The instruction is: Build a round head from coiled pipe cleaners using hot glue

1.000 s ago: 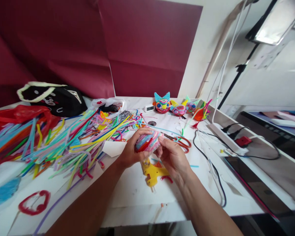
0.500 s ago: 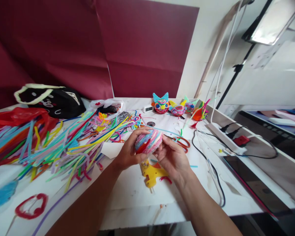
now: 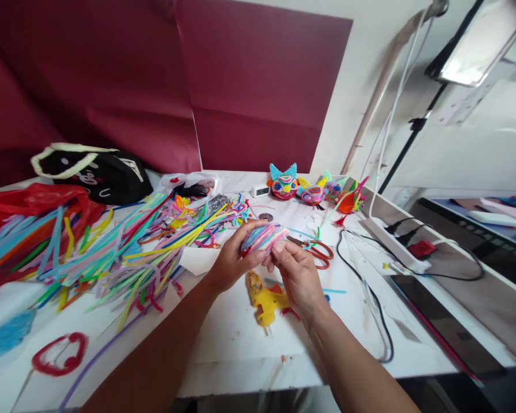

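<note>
Both my hands hold a coiled disc of coloured pipe cleaners (image 3: 263,237), striped pink, blue and red, above the white table (image 3: 241,338). My left hand (image 3: 233,261) cups it from the left with the fingers wrapped round its edge. My right hand (image 3: 298,276) pinches its right edge between thumb and fingers. Just below my hands a yellow glue gun (image 3: 264,299) lies on the table. Red-handled scissors (image 3: 318,251) lie just right of the disc.
A big heap of loose pipe cleaners (image 3: 112,252) covers the left of the table, with a black bag (image 3: 94,172) behind it. Finished coloured figures (image 3: 284,182) stand at the back. A power strip (image 3: 391,244) with black cables and a dark tablet (image 3: 438,321) lie to the right.
The disc has tilted flatter, so more of its edge shows. My right hand has shifted from under it to a pinch at its right edge.
</note>
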`<action>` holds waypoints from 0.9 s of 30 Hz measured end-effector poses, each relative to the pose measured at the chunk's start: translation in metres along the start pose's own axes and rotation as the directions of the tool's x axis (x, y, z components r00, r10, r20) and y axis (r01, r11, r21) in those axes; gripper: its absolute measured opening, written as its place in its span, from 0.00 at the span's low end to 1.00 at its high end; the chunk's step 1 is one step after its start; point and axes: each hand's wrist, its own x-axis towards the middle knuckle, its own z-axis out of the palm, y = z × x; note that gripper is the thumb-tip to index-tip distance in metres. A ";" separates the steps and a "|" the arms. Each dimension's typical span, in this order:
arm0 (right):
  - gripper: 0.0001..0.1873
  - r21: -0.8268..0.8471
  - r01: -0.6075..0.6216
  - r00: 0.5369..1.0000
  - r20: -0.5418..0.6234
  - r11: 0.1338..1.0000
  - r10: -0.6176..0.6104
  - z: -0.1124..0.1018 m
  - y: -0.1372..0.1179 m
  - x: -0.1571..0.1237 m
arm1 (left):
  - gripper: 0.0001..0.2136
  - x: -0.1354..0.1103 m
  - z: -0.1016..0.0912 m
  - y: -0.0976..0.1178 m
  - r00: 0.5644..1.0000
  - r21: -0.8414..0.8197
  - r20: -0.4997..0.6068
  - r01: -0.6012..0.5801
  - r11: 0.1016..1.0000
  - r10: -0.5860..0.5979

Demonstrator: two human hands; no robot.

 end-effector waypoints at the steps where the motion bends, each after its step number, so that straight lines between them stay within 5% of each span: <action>1: 0.15 -0.003 0.006 1.000 0.006 1.000 -0.006 0.000 0.001 0.000 | 0.25 0.000 0.000 0.000 1.000 0.017 -0.014 -0.013 1.000 0.013; 7: 0.15 0.099 -0.049 0.998 0.054 0.994 0.044 0.005 -0.002 -0.001 | 0.22 0.000 -0.002 -0.003 0.991 0.041 -0.078 -0.107 0.993 0.110; 16: 0.16 0.139 -0.097 0.993 -0.054 0.986 0.105 0.007 0.002 0.000 | 0.20 0.001 0.001 -0.002 0.963 0.185 -0.080 -0.238 0.953 0.256; 22: 0.16 0.104 -0.069 0.996 -0.055 0.992 0.075 0.007 0.006 0.000 | 0.20 0.000 0.000 -0.007 0.958 0.204 -0.091 -0.250 0.947 0.272; 27: 0.19 0.249 -0.096 0.995 0.000 0.964 0.100 0.012 0.002 0.000 | 0.21 0.001 -0.002 -0.005 0.956 0.171 -0.103 -0.254 0.952 0.273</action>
